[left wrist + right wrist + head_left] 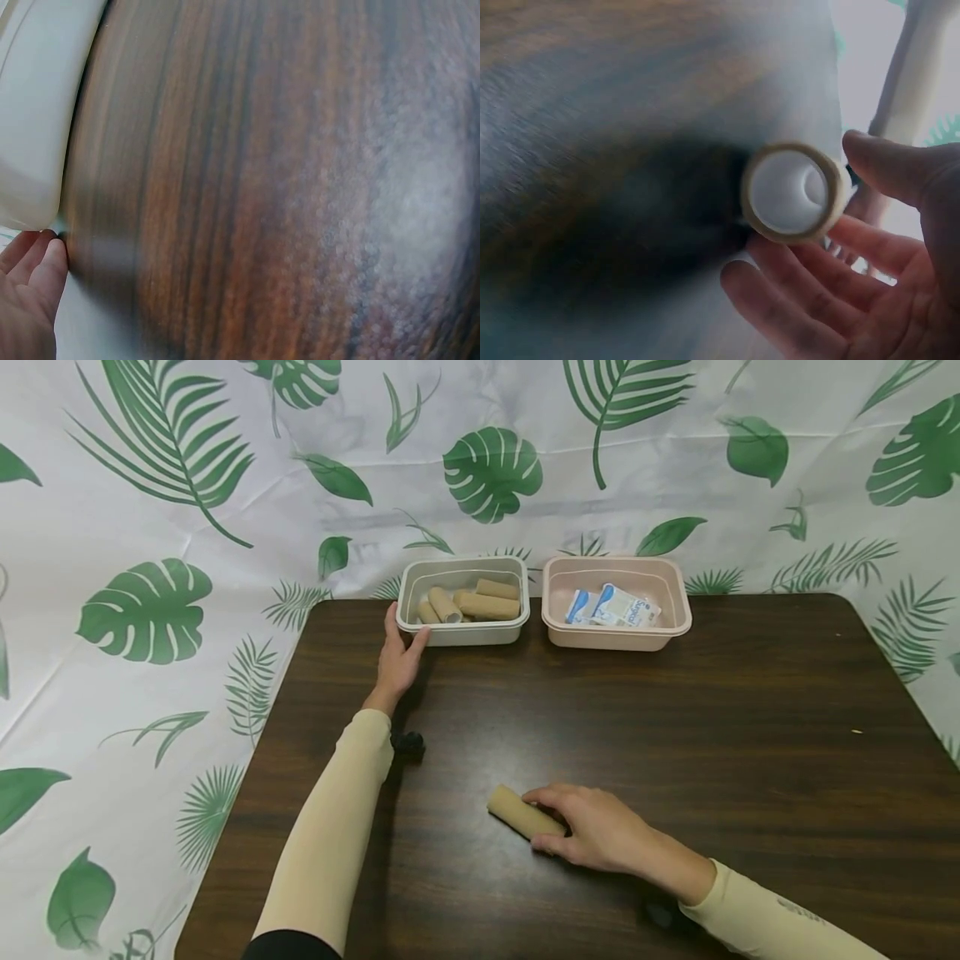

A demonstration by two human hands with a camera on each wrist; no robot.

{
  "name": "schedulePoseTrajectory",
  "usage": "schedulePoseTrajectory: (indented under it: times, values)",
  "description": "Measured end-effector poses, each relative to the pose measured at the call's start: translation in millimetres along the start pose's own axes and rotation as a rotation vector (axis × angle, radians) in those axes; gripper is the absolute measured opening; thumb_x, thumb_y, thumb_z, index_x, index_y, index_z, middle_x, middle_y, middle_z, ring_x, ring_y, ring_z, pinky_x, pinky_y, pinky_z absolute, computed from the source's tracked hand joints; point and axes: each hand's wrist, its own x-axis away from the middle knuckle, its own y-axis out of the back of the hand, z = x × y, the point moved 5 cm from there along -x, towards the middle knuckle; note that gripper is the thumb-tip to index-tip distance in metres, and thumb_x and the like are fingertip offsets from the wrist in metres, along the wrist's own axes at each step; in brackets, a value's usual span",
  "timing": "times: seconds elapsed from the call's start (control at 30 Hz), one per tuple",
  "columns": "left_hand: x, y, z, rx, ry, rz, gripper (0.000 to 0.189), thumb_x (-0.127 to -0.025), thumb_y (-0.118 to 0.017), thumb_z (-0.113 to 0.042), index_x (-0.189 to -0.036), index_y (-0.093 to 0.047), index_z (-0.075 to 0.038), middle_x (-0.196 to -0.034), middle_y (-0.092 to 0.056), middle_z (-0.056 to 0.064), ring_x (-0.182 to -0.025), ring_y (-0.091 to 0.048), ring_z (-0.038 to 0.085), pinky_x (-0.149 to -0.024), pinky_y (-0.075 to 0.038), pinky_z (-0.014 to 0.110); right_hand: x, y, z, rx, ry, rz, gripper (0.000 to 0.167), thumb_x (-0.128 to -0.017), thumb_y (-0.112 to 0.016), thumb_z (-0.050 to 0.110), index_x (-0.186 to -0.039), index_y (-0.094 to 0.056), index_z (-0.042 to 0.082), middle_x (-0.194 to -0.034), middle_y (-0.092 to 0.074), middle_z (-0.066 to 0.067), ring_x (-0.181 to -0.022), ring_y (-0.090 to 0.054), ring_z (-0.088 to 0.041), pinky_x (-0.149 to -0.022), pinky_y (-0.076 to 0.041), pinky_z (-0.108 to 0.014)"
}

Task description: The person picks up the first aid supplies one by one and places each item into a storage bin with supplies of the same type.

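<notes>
My right hand (596, 827) is around one end of a brown cardboard tube (517, 810) low over the table, with the thumb on the near side and the fingers on the far side. In the right wrist view the tube (791, 191) is seen end-on, its hollow inside pale, beside the fingers and thumb. At the left front corner of a pale grey-green bin (465, 637), my left hand (397, 660) rests its fingers along the side and its thumb at the front. Several cardboard tubes (487, 606) lie inside that bin.
A pink bin (607, 642) with small white-and-blue packets (622, 607) stands right of the grey-green one. Both are at the back edge of the dark wooden table (675, 718), in front of a leaf-print curtain (525, 410). A small black object (408, 745) is beside the left wrist.
</notes>
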Motion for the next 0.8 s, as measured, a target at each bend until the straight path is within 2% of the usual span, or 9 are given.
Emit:
schedulePoseTrajectory:
  times: [0.17, 0.33, 0.47, 0.57, 0.8]
  values:
    - [-0.5, 0.2, 0.6, 0.007, 0.005, -0.006, 0.076, -0.1, -0.054, -0.044, -0.158, -0.009, -0.021, -0.154, -0.036, 0.016, -0.139, -0.036, 0.026, -0.109, -0.029, 0.046, 2.5, -4.3, 3.2, 0.062, 0.002, -0.036, 0.053, -0.086, -0.076, 0.034, -0.131, -0.06, 0.01, -0.12, -0.066, -0.003, -0.092, -0.064, -0.013, -0.073, -0.053, -0.037]
    - [-0.9, -1.0, 2.0, 0.02, 0.001, -0.009, 0.076, -0.1, -0.055, -0.04, -0.157, -0.01, -0.019, -0.152, -0.038, 0.018, -0.138, -0.037, 0.029, -0.11, -0.029, 0.046, 3.5, -7.0, 3.8, 0.104, -0.019, -0.032, 0.057, -0.085, -0.076, 0.037, -0.133, -0.059, 0.012, -0.121, -0.065, -0.002, -0.09, -0.064, -0.012, -0.071, -0.053, -0.036]
    - [-1.0, -0.7, 2.0, 0.032, 0.007, -0.003, 0.078, -0.099, -0.055, -0.045, -0.158, -0.011, -0.021, -0.152, -0.038, 0.018, -0.139, -0.037, 0.028, -0.11, -0.028, 0.045, 4.0, -7.4, 4.3, 0.122, -0.028, -0.03, 0.058, -0.085, -0.076, 0.038, -0.134, -0.058, 0.012, -0.122, -0.065, -0.002, -0.089, -0.063, -0.011, -0.069, -0.053, -0.037]
    - [-0.7, 0.1, 1.9, 0.022, 0.016, 0.0, 0.079, -0.098, -0.054, -0.049, -0.158, -0.01, -0.023, -0.153, -0.037, 0.016, -0.139, -0.036, 0.024, -0.11, -0.028, 0.044, 4.2, -7.4, 4.8, 0.126, -0.025, -0.027, 0.059, -0.085, -0.077, 0.037, -0.135, -0.058, 0.012, -0.122, -0.065, -0.003, -0.087, -0.063, -0.011, -0.067, -0.052, -0.036]
    - [-1.7, -0.7, 4.0, -0.018, 0.025, -0.003, 0.077, -0.1, -0.054, -0.044, -0.158, -0.008, -0.023, -0.155, -0.035, 0.014, -0.139, -0.035, 0.024, -0.11, -0.029, 0.047, 4.9, -6.6, 7.0, 0.142, -0.028, -0.01, 0.059, -0.085, -0.076, 0.036, -0.136, -0.057, 0.012, -0.122, -0.066, -0.004, -0.082, -0.062, -0.01, -0.065, -0.052, -0.037]
